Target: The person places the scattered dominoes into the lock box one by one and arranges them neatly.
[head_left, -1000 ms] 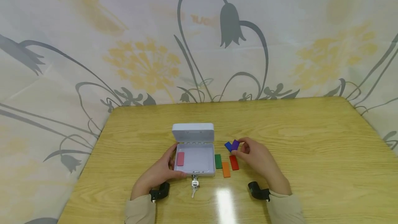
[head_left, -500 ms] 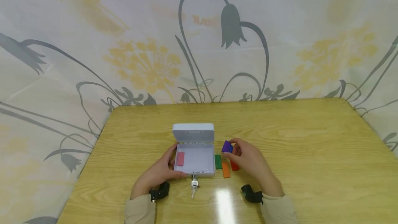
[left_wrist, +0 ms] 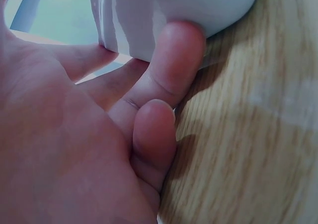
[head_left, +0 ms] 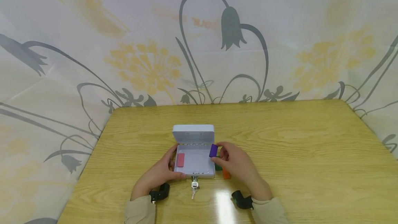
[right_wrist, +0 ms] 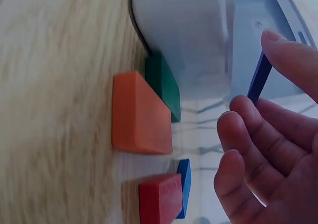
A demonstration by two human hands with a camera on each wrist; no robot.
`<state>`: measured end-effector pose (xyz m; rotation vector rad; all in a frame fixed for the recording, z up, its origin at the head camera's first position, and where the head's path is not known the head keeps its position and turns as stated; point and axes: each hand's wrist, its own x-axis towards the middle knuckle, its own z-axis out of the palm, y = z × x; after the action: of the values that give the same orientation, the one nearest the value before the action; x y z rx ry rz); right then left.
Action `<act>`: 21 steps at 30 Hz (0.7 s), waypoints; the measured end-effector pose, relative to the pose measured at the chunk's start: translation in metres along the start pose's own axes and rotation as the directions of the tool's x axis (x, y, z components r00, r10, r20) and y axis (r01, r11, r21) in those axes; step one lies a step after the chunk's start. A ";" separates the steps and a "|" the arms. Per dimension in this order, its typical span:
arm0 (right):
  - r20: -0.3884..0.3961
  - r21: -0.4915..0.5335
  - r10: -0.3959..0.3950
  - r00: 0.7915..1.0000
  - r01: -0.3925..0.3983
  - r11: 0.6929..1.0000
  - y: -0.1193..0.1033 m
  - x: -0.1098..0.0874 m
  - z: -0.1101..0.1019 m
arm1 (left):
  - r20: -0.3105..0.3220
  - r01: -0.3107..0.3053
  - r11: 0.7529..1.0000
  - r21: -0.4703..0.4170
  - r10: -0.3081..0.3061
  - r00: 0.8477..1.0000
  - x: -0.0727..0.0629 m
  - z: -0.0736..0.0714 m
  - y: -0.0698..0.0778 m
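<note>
A white metal cash box (head_left: pixel 198 158) stands on the table with its lid (head_left: pixel 193 134) raised. Inside it, by the left wall, lies a pink block (head_left: pixel 180 160). My left hand (head_left: pixel 158 173) grips the box from the left side, thumb at the front corner and fingers towards the back. In my right hand (head_left: pixel 237 161), thumb and fingers pinch a flat purple block (head_left: pixel 213 150) over the box's right wall; in the right wrist view this block (right_wrist: pixel 259 77) appears edge-on, above the table. A key (head_left: pixel 194 185) hangs from the lock at the box's front.
Right of the box, on the wooden table (head_left: pixel 304 155), lie a green block (right_wrist: pixel 161 80) close to its wall, an orange block (right_wrist: pixel 140 115), a red block (right_wrist: pixel 161 199) and a blue block (right_wrist: pixel 184 186). My right hand hides part of them in the head view. A patterned cloth (head_left: pixel 136 44) hangs behind.
My right hand has carried the purple block leftwards, from above the blue block to the box's right wall. The left hand has stayed at the box.
</note>
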<state>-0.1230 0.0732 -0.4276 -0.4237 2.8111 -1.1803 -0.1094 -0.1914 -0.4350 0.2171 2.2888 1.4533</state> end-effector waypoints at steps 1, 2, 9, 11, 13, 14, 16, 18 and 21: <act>0.001 -0.002 -0.006 1.000 0.006 1.000 -0.001 0.000 0.002 | -0.002 0.001 1.000 0.005 -0.001 1.000 0.001 0.000 -0.003; 0.000 -0.008 -0.013 1.000 0.013 1.000 -0.002 0.000 0.003 | -0.003 0.002 1.000 0.013 -0.002 1.000 0.002 0.000 -0.006; -0.030 -0.046 -0.084 0.996 0.083 0.995 -0.007 -0.001 0.011 | 0.013 -0.001 1.000 -0.005 0.001 1.000 0.000 0.002 -0.003; -0.047 -0.059 -0.107 0.993 0.104 0.993 -0.009 -0.001 0.013 | 0.019 -0.004 1.000 -0.015 0.004 1.000 -0.002 0.001 0.003; -0.069 -0.072 -0.126 0.990 0.121 0.990 -0.011 -0.001 0.015 | 0.024 -0.006 1.000 -0.027 0.007 1.000 -0.004 0.001 0.006; -0.078 -0.077 -0.133 0.988 0.127 0.989 -0.012 -0.001 0.016 | 0.027 -0.008 1.000 -0.031 0.009 1.000 -0.004 0.001 0.007; -0.092 -0.082 -0.137 0.986 0.130 0.988 -0.013 0.000 0.018 | 0.030 -0.009 0.999 -0.036 0.010 0.999 -0.003 0.000 0.005; -0.096 -0.086 -0.132 0.987 0.124 0.989 -0.015 0.002 0.021 | 0.031 -0.011 0.999 -0.041 0.012 0.999 0.000 0.000 0.000; -0.100 -0.097 -0.109 0.989 0.099 0.990 -0.016 0.005 0.025 | 0.037 -0.017 0.998 -0.055 0.020 0.999 0.004 0.000 -0.007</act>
<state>-0.1201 0.0438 -0.4333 -0.5364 2.9760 -1.1257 -0.1122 -0.1933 -0.4418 0.2476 2.2203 1.5062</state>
